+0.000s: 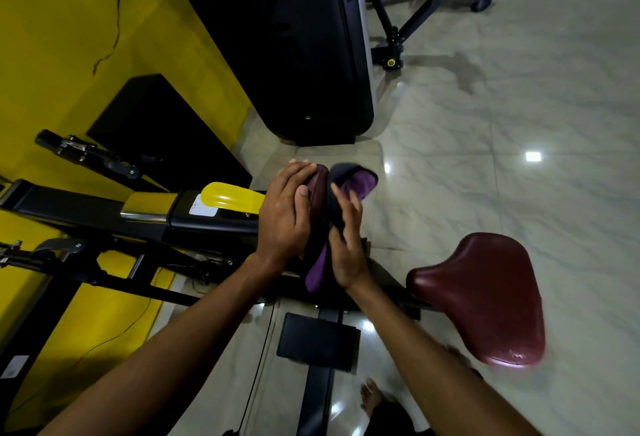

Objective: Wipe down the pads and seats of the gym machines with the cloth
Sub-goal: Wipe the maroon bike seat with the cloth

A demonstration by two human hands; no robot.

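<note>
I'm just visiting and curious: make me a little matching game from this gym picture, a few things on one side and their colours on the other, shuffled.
Things:
1. cloth
2. seat
3. handle cover
4. foot plate

Colours:
A. bright yellow
B. black
C. purple
D. dark red

Pairs: 1-C, 2-D, 3-A, 4-B

The cloth is pressed between the left hand and the right hand, over a small dark red pad.
</note>
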